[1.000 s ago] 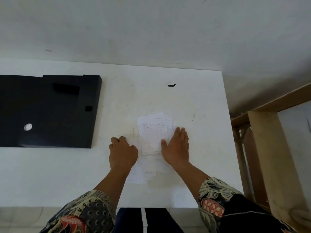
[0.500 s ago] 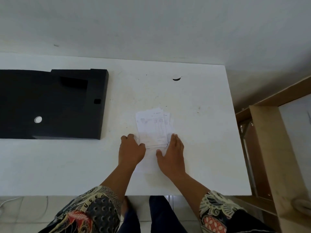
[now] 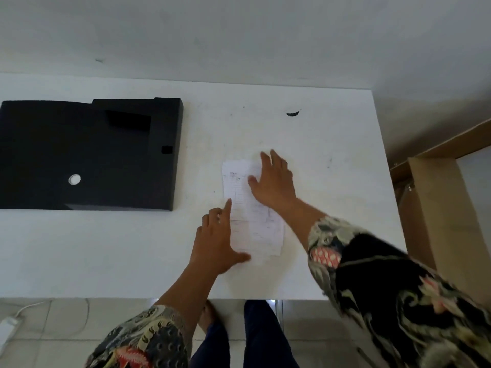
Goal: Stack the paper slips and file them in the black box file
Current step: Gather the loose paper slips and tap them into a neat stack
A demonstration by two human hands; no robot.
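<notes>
paper slips [image 3: 252, 208] centre frame on white desk [image 3: 106, 248] | left hand [image 3: 216, 240] flat, fingers spread, on lower-left edge | right hand [image 3: 275, 179] flat, splayed, on upper-right | black box file [image 3: 87, 155] left, apart

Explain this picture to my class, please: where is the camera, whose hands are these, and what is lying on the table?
There is no machine here. A person wears one wide-angle camera on the head, looking forward and down, so you see that person's own arms in patterned sleeves.

On the white table lies a loose pile of paper slips, printed like receipts and not yet squared up. The left hand rests open against the pile's near left edge. The right hand lies flat over the pile's far right part, its fingers spread. Neither hand grips anything; both only press or nudge the paper.

To the left lies the black box file, flat on the table, with a small round hole in it. The slips are not in it yet.
</notes>
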